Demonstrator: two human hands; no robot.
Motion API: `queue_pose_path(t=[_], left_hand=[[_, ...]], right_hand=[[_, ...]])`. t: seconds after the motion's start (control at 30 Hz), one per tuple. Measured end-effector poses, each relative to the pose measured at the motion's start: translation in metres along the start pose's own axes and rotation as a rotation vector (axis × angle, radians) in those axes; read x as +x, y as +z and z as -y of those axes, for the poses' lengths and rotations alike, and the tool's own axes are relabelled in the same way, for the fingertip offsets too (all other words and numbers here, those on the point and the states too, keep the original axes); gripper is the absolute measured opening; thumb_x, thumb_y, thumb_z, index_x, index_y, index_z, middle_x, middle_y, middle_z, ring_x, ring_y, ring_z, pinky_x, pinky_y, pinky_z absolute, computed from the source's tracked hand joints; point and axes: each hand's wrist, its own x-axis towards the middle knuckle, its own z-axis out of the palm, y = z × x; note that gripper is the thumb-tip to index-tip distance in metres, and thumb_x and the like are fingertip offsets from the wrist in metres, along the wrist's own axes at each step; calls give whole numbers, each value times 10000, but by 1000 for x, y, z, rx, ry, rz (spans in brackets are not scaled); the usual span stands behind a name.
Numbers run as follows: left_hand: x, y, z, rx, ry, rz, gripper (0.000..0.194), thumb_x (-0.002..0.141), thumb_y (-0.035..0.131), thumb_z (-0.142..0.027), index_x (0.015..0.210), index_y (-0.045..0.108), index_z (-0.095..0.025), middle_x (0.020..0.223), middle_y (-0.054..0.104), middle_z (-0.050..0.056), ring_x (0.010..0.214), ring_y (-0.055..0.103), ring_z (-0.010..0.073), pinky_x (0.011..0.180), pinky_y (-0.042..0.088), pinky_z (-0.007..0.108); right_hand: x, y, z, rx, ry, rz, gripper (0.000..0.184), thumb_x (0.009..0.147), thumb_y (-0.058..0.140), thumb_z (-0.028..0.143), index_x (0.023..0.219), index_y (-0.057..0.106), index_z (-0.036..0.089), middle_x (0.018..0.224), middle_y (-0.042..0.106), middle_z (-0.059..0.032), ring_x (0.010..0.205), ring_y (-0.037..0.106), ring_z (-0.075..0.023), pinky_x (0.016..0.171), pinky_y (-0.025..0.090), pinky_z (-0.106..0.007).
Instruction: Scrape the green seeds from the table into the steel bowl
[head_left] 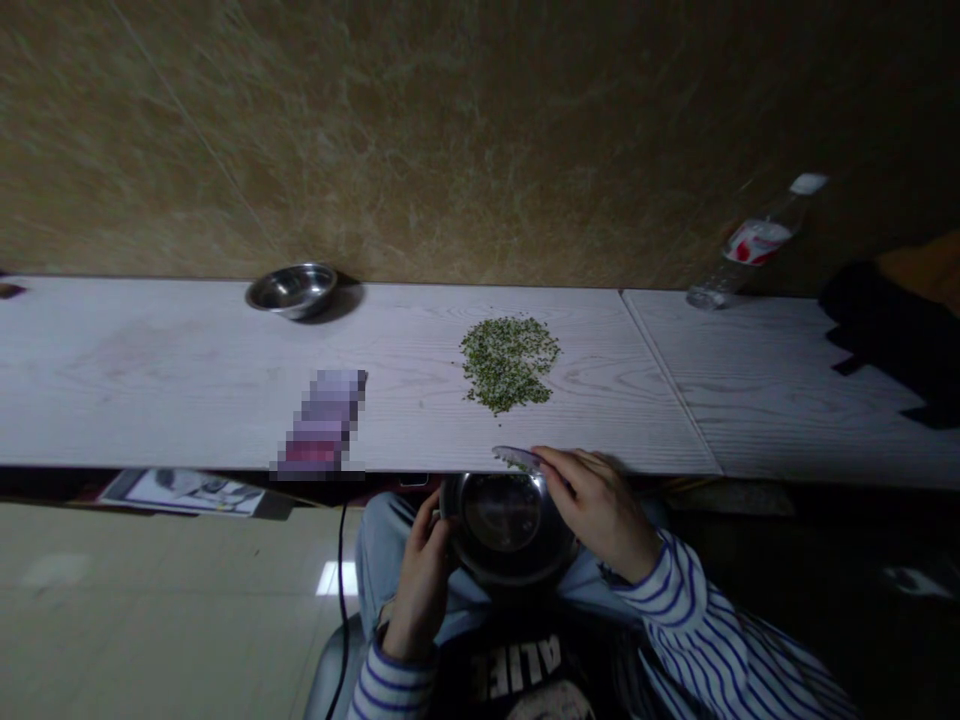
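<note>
My left hand (426,565) grips the left rim of a metal bowl (480,570), which sits on my lap at the front edge of the table. Between the thumb and fingers of my right hand (596,505) is a thin, pale purple flat piece (517,456); its exact kind is unclear. It is held over the table edge, above the bowl's far rim, and a few green grains show beside it. Farther back, a loose patch of small green grains like mung beans (487,370) lies spread on the white table (405,430), with a gap on its right side.
A smaller metal bowl (292,292) stands by the wall at the back left. A blurred-out phone-like object (322,420) lies left of the grains. At the right are a clear plastic bottle (757,242) and dark cloth (892,340). A black cable (342,600) hangs below the table.
</note>
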Motion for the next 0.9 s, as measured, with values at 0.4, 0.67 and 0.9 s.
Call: queue_pose_path(t=[0.4, 0.67, 0.9], left_hand=[[4, -11, 2, -14, -6, -12, 612, 698, 658, -370, 1297, 615, -255, 1073, 709, 50, 927, 626, 212, 620, 458, 241], [0, -11, -4, -37, 2, -17, 620, 726, 640, -346, 1335, 585, -243, 1106, 702, 72, 942, 634, 220, 638, 480, 251], [3, -11, 0, 55, 89, -1, 602, 748, 621, -359, 1327, 592, -198, 1018, 714, 90, 828, 649, 201, 629, 494, 258]], right_hand=[[48, 9, -42, 70, -7, -19, 290, 950, 493, 184, 1118, 726, 217, 1044, 775, -79, 939, 720, -211, 855, 571, -352], [41, 13, -25, 85, -132, 98, 273, 957, 513, 138, 1117, 714, 230, 1028, 778, -57, 945, 710, -191, 839, 529, -345], [23, 3, -16, 118, -246, 121, 219, 959, 537, 121, 1090, 695, 195, 1012, 778, -41, 940, 702, -186, 795, 497, -352]])
